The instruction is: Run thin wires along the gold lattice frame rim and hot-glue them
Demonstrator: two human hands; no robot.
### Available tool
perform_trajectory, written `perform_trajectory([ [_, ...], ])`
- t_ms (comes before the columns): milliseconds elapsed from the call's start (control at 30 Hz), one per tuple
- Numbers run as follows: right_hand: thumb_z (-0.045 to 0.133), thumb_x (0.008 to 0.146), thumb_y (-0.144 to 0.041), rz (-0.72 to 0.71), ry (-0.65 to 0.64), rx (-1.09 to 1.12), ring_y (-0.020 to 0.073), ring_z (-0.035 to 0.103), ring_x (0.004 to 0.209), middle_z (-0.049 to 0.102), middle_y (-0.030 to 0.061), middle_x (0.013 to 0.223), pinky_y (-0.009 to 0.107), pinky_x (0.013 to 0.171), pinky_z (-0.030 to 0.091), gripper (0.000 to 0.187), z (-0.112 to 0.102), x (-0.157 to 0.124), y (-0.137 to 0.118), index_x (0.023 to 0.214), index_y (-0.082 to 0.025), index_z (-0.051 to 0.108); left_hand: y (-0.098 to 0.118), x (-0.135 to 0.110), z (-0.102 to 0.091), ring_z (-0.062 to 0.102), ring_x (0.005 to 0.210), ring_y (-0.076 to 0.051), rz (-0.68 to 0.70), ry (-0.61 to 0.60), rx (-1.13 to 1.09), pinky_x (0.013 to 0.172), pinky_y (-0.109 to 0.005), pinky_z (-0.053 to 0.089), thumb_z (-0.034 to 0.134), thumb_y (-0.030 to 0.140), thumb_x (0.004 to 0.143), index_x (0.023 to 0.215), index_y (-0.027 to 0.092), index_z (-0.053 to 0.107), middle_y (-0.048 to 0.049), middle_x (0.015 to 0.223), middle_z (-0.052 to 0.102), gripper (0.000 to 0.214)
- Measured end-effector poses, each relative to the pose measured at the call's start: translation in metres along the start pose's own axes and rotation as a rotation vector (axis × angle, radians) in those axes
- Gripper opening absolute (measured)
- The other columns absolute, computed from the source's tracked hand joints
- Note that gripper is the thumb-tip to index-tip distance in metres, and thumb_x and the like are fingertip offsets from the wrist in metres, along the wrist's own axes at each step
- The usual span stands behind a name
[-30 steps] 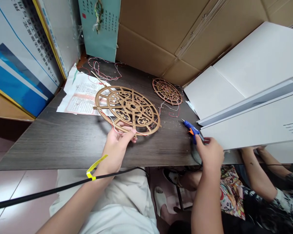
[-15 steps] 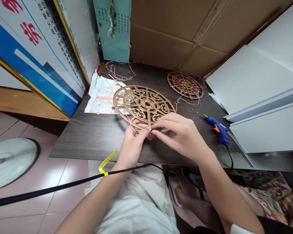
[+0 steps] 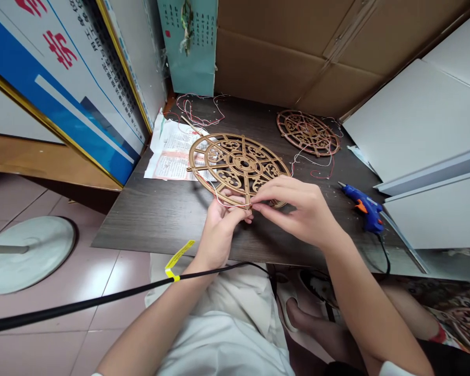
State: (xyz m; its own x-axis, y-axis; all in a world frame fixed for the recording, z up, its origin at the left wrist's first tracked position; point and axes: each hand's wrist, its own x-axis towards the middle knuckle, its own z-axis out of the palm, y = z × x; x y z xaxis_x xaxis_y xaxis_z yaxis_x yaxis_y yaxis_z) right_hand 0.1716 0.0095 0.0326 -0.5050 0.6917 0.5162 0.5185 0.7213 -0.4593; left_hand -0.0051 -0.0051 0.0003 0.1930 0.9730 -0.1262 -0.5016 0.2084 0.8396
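A round, openwork brown disc (image 3: 244, 163) with scroll cut-outs is tilted above the table, its near rim in my left hand (image 3: 221, 222). The left thumb lies on top of the rim with the fingers underneath. My right hand (image 3: 297, 206) pinches at the same near edge, thumb and forefinger closed on a thin white wire (image 3: 219, 199) that runs along the rim to the left. The wire's end between my fingertips is hidden.
A second disc (image 3: 308, 132) with red and white wires lies at the back right. A blue glue gun (image 3: 364, 207) rests on the right, a printed paper (image 3: 166, 156) on the left. Loose wire (image 3: 203, 116) lies behind it. A black cable (image 3: 121, 295) crosses in front.
The whole view has shifted, so things sit slightly farther right. The white wire now reaches across the near rim to my right fingertips. Both hands stay at the disc's edge.
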Motion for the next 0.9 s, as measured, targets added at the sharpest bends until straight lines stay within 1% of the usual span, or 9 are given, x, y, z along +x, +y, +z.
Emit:
perform_trajectory([
  [67, 0.063, 0.094, -0.013, -0.076, 0.016, -0.068, 0.0135, 0.064, 0.094, 0.071, 0.0039, 0.102, 0.028, 0.085, 0.053, 0.017, 0.002, -0.001, -0.001, 0.104, -0.020, 0.073, -0.001, 0.000, 0.000, 0.056, 0.076, -0.008, -0.004, 0.010, -0.010, 0.071, -0.021, 0.049, 0.070, 0.018, 0.071, 0.093, 0.015, 0.057, -0.0006, 0.088, 0.060, 0.026],
  [133, 0.064, 0.091, -0.011, -0.134, 0.013, -0.154, 0.0143, 0.063, 0.092, 0.070, 0.0041, 0.104, 0.030, 0.082, 0.053, 0.020, 0.003, -0.003, -0.002, 0.106, -0.021, 0.073, -0.002, 0.000, 0.000, 0.056, 0.076, -0.008, 0.009, 0.005, -0.020, 0.071, -0.021, 0.048, 0.069, 0.017, 0.071, 0.093, 0.015, 0.057, -0.0003, 0.087, 0.059, 0.025],
  [233, 0.067, 0.087, -0.010, -0.172, 0.022, -0.224, 0.0154, 0.063, 0.091, 0.069, 0.0047, 0.105, 0.031, 0.080, 0.052, 0.026, 0.005, -0.007, -0.002, 0.109, -0.022, 0.073, -0.003, 0.001, -0.001, 0.056, 0.076, -0.009, 0.019, -0.012, -0.018, 0.071, -0.022, 0.049, 0.068, 0.018, 0.074, 0.093, 0.015, 0.055, -0.0003, 0.086, 0.058, 0.023],
  [433, 0.066, 0.086, -0.010, -0.149, 0.063, -0.188, 0.0147, 0.063, 0.090, 0.069, 0.0050, 0.105, 0.031, 0.080, 0.054, 0.031, 0.008, -0.013, 0.002, 0.113, -0.023, 0.072, -0.001, 0.000, 0.000, 0.056, 0.076, -0.009, -0.004, -0.002, -0.014, 0.071, -0.022, 0.048, 0.069, 0.019, 0.073, 0.093, 0.015, 0.055, -0.0009, 0.087, 0.060, 0.024],
  [533, 0.066, 0.085, -0.010, -0.149, 0.082, -0.192, 0.0152, 0.062, 0.090, 0.069, 0.0051, 0.105, 0.031, 0.080, 0.054, 0.035, 0.010, -0.016, 0.002, 0.116, -0.025, 0.072, 0.001, -0.001, 0.001, 0.055, 0.075, -0.009, -0.028, 0.021, -0.038, 0.070, -0.021, 0.048, 0.070, 0.019, 0.072, 0.095, 0.015, 0.055, -0.0002, 0.087, 0.060, 0.028],
  [667, 0.069, 0.083, -0.010, -0.155, 0.129, -0.217, 0.0143, 0.060, 0.084, 0.068, 0.0039, 0.101, 0.030, 0.076, 0.053, 0.040, 0.014, -0.017, 0.004, 0.118, -0.028, 0.073, 0.004, -0.002, 0.002, 0.055, 0.076, -0.009, -0.066, 0.036, -0.063, 0.069, -0.021, 0.047, 0.073, 0.018, 0.068, 0.100, 0.016, 0.054, 0.0002, 0.088, 0.061, 0.037],
  [767, 0.070, 0.083, -0.012, -0.158, 0.151, -0.214, 0.0148, 0.061, 0.084, 0.068, 0.0043, 0.098, 0.031, 0.076, 0.053, 0.035, 0.015, -0.017, 0.006, 0.114, -0.026, 0.073, 0.005, -0.002, 0.001, 0.056, 0.076, -0.009, -0.073, 0.043, -0.076, 0.069, -0.021, 0.047, 0.073, 0.017, 0.067, 0.102, 0.016, 0.053, -0.0001, 0.089, 0.063, 0.041],
  [900, 0.076, 0.081, -0.017, -0.164, 0.163, -0.207, 0.0150, 0.062, 0.085, 0.068, 0.0051, 0.095, 0.031, 0.075, 0.053, 0.029, 0.016, -0.017, 0.007, 0.110, -0.022, 0.073, 0.004, -0.002, 0.000, 0.057, 0.075, -0.009, -0.064, 0.033, -0.105, 0.071, -0.021, 0.048, 0.072, 0.015, 0.068, 0.101, 0.016, 0.051, 0.0000, 0.086, 0.063, 0.040],
])
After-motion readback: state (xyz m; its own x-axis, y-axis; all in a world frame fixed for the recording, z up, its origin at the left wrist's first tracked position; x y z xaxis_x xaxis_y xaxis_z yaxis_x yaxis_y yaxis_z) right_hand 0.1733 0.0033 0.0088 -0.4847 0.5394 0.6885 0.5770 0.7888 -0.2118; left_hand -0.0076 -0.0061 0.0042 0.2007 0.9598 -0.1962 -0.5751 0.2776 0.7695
